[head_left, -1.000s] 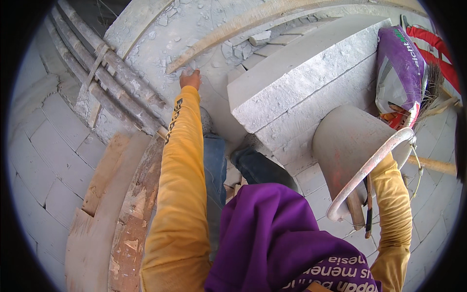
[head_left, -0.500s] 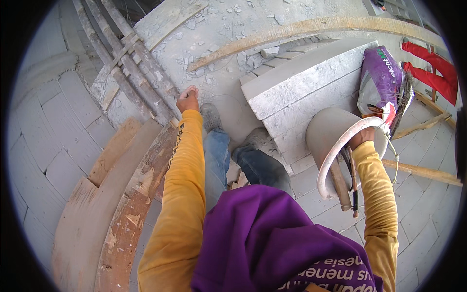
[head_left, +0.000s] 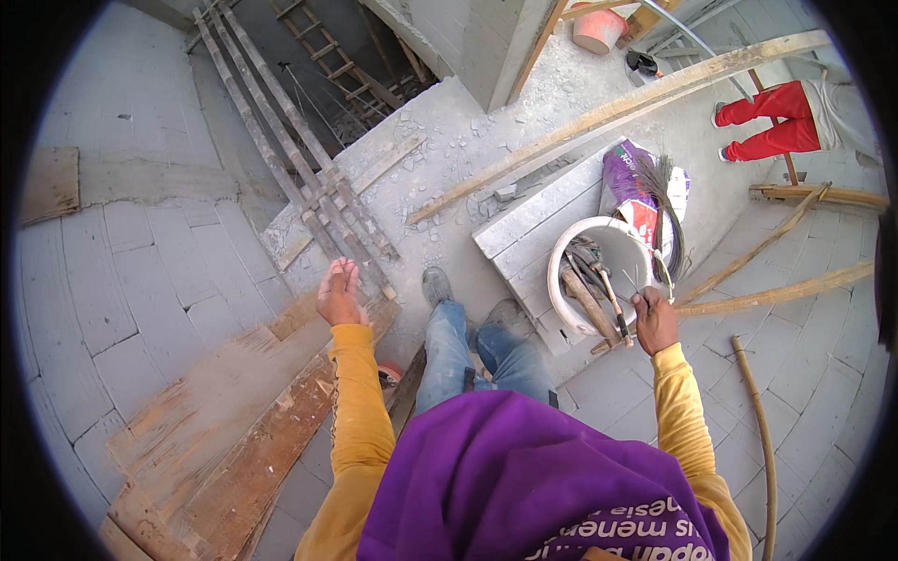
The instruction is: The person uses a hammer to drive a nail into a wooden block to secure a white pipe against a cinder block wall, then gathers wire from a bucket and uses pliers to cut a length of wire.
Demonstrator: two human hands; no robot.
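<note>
My right hand (head_left: 657, 321) is at the near right rim of a white bucket (head_left: 554, 292), its fingers pinched around thin nail-like pieces (head_left: 631, 280) that stick out over the opening. Inside the bucket a hammer (head_left: 613, 304) and a thick wooden handle (head_left: 589, 307) lean on the rim among other dark tools. The bucket stands on pale blocks. Out to the left, above the boards, my left hand (head_left: 339, 293) is raised with its fingers curled together; what they hold, if anything, is hidden.
Behind the bucket lie a purple and white bag (head_left: 625, 173) and a bundle of wire (head_left: 666, 210). Poles (head_left: 281, 131) lie at the far left, rough boards (head_left: 243, 449) at the near left. A person in red trousers (head_left: 772, 126) stands far right, beyond a long timber (head_left: 599, 122).
My right hand has come up out of the bucket to its near right rim, with thin pieces now showing at the fingertips. My left hand is still raised and curled. The view has shifted.
</note>
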